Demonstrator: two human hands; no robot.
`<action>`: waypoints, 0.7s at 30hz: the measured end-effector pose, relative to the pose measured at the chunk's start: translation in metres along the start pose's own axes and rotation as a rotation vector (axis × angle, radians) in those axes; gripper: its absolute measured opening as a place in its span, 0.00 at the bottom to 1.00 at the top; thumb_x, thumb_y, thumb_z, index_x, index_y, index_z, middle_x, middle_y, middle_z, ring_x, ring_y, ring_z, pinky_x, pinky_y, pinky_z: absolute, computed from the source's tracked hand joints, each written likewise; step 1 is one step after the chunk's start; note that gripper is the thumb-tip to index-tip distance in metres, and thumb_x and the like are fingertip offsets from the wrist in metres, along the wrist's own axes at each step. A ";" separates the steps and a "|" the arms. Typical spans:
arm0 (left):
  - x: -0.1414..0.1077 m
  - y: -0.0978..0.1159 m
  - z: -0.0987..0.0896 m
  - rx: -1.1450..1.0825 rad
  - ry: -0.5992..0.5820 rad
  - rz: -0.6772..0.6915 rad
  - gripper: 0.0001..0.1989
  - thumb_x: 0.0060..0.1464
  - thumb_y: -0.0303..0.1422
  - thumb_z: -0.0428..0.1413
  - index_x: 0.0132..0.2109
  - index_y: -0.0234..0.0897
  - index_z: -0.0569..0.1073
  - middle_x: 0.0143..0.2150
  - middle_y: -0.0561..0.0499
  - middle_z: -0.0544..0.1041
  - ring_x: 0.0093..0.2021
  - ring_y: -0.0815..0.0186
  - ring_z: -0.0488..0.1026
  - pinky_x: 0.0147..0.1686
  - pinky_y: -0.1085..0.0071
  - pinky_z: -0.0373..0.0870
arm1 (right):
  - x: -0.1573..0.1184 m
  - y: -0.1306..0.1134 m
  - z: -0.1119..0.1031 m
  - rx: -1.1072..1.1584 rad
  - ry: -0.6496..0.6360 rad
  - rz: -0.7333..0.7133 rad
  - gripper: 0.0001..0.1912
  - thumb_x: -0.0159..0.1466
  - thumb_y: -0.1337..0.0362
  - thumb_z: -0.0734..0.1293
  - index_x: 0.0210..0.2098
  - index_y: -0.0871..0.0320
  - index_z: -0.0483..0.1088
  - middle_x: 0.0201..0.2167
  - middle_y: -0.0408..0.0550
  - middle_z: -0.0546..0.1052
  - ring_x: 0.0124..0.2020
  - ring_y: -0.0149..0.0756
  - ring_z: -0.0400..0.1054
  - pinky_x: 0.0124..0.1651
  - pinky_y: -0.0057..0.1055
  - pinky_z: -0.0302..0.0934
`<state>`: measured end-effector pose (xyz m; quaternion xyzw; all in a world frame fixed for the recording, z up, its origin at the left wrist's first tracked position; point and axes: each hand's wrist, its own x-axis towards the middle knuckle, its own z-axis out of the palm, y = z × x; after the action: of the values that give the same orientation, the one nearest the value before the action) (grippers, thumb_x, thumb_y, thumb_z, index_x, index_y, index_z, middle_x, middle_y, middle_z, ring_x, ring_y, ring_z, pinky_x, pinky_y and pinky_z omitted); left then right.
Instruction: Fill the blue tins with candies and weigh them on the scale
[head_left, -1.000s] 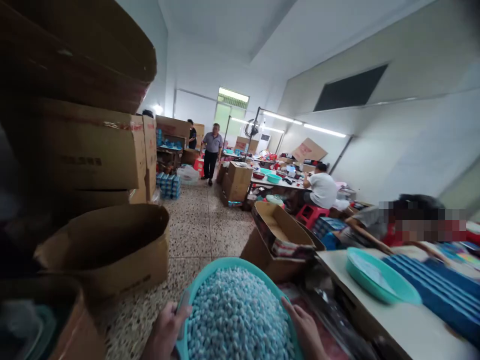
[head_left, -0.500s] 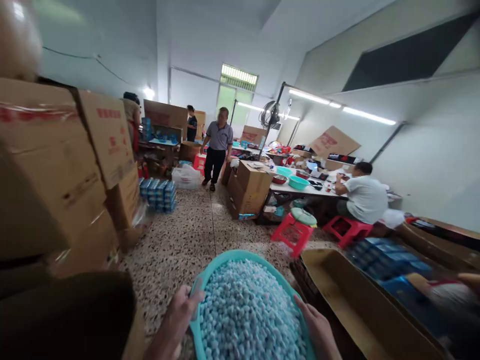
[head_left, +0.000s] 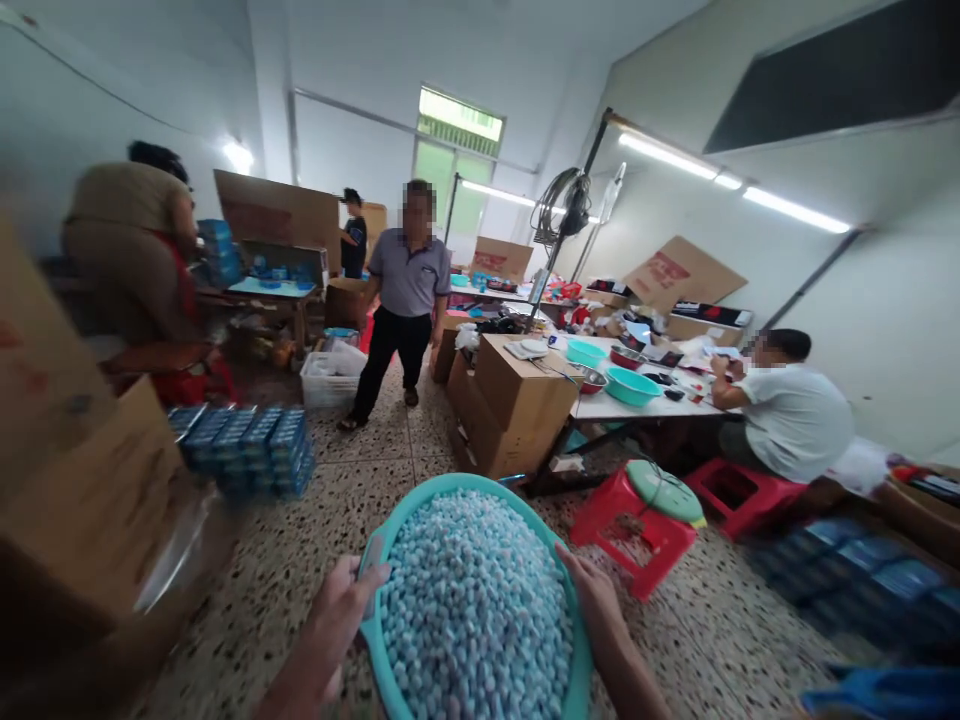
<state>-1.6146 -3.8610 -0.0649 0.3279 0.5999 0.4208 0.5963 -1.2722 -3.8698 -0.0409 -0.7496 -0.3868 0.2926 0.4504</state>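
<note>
A turquoise plastic basin (head_left: 373,640) heaped with small pale blue pellets (head_left: 476,610) is held out low in front of me. My left hand (head_left: 341,605) grips its left rim, thumb over the edge. On the opposite side, my right hand (head_left: 592,595) holds the right rim, its lower fingers hidden beneath or behind the basin.
Ahead stands a person (head_left: 411,280) in a grey shirt. Stacked blue packs (head_left: 247,450) and cartons (head_left: 90,480) are at left. At right are a red stool (head_left: 637,530), a worktable (head_left: 615,403) and a seated person (head_left: 795,410); a box (head_left: 517,400) stands mid-floor.
The view has moved forward into the room, with the basin still in both hands. The person in grey appears closer, the near cartons have slid left, and the open box at right has left view.
</note>
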 end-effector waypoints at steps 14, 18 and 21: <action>0.408 0.203 0.063 0.020 0.001 -0.095 0.26 0.35 0.50 0.60 0.36 0.35 0.68 0.22 0.54 0.70 0.23 0.64 0.66 0.23 0.70 0.60 | 0.397 -0.109 0.206 0.021 -0.043 0.085 0.28 0.45 0.39 0.67 0.18 0.60 0.68 0.20 0.44 0.70 0.28 0.36 0.61 0.32 0.30 0.56; 0.515 0.254 0.096 -0.030 0.107 -0.071 0.26 0.33 0.50 0.60 0.34 0.34 0.69 0.22 0.54 0.69 0.24 0.64 0.66 0.25 0.70 0.61 | 0.524 -0.152 0.257 -0.013 -0.097 0.072 0.29 0.44 0.38 0.68 0.19 0.61 0.69 0.20 0.45 0.71 0.28 0.36 0.62 0.31 0.30 0.56; 0.598 0.293 0.115 -0.039 0.143 -0.079 0.26 0.34 0.50 0.60 0.34 0.34 0.69 0.23 0.53 0.70 0.25 0.63 0.67 0.26 0.69 0.61 | 0.612 -0.189 0.297 -0.009 -0.114 0.038 0.29 0.45 0.38 0.68 0.19 0.62 0.70 0.18 0.44 0.69 0.26 0.35 0.60 0.29 0.30 0.55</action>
<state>-1.5762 -3.1859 -0.0574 0.2615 0.6450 0.4310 0.5744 -1.2418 -3.1640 -0.0517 -0.7408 -0.3989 0.3418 0.4186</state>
